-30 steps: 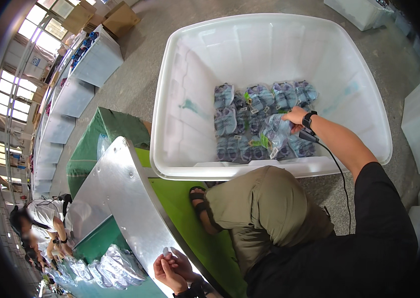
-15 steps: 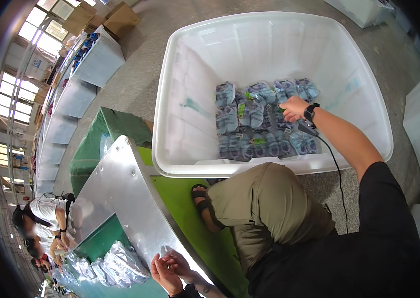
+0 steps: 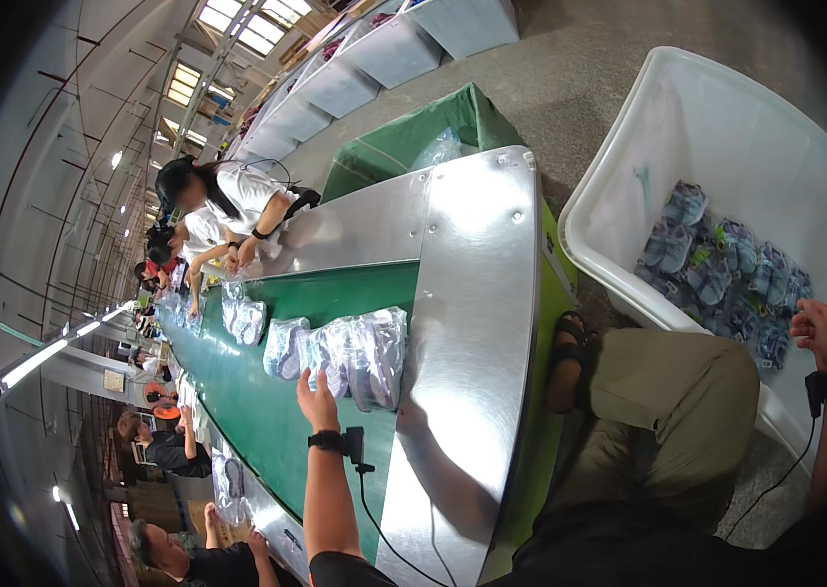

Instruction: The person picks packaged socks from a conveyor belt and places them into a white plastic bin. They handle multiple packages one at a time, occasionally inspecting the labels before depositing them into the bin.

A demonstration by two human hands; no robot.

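My left hand (image 3: pixel 318 399) is over the green conveyor belt (image 3: pixel 257 382), fingers apart and nothing held. Its fingertips meet the edge of several pairs of shoes in clear plastic bags (image 3: pixel 345 354); whether they touch, I cannot tell. My right hand (image 3: pixel 818 331) is at the right, above the large white bin (image 3: pixel 619 210), its fingers loosely bent and apart with nothing seen in them. Inside that bin lie rows of bagged grey-blue shoes (image 3: pixel 712 269), some with green tags.
A metal table end (image 3: pixel 477 254) borders the belt. Behind it stands a green cloth-covered container (image 3: pixel 374 152). Co-workers in white (image 3: pixel 242 201) and black (image 3: pixel 203 558) work along the belt. More white bins (image 3: pixel 394 54) line the far side. Cables hang from both my wrists.
My view has swung left toward the belt. The right hand has come up from the shoes in the bin. My left hand has reached forward to the bagged shoes, its fingers now spread.
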